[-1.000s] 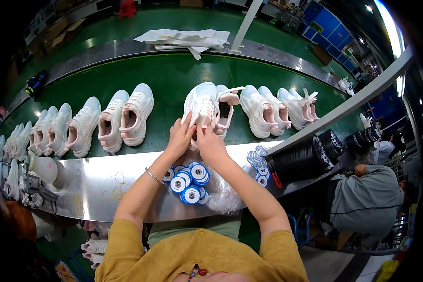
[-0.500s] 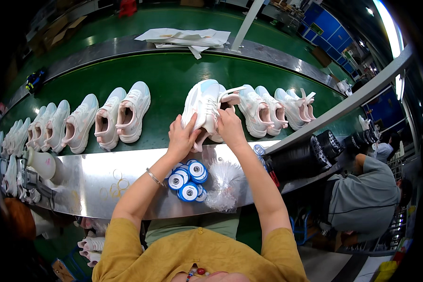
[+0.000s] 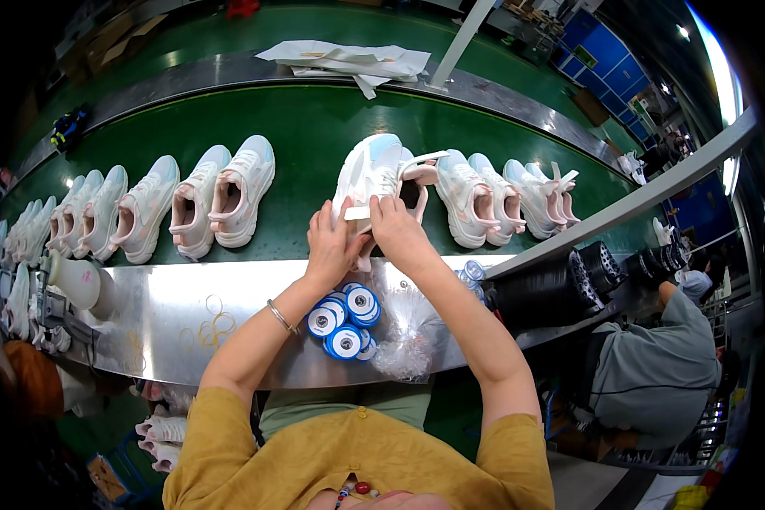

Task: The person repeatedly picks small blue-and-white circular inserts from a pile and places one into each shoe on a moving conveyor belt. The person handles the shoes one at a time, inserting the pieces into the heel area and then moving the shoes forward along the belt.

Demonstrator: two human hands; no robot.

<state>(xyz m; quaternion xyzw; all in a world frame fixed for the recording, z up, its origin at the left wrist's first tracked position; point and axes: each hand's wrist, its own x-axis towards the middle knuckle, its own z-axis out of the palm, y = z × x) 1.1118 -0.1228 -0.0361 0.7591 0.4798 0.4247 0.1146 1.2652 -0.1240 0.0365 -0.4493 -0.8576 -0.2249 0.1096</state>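
Observation:
A white sneaker point(image 3: 368, 166) with pale blue toe and pink lining lies on the green surface in front of me, toe pointing away. My left hand point(image 3: 334, 246) is closed around its left side near the heel. With bent fingers, my right hand point(image 3: 397, 235) grips a flat white strip point(image 3: 358, 213) that lies across the shoe's opening between both hands. Whether this strip is the tongue or a separate piece I cannot tell. Just to the right, partly behind it, sits a second sneaker point(image 3: 416, 191) with its light tongue sticking out.
Pairs of similar sneakers point(image 3: 245, 194) line the green belt point(image 3: 302, 183) on both sides. On the metal ledge point(image 3: 174, 293) are blue-and-white rolls point(image 3: 346, 342), a clear bundle of plastic fasteners point(image 3: 405, 340) and rubber bands point(image 3: 217, 323). A grey post point(image 3: 629, 187) slants across the right; a co-worker point(image 3: 654, 370) sits beyond.
My right hand has moved left and nearer from the sneaker's collar, and the white strip now shows across the opening. My left hand keeps its place at the heel.

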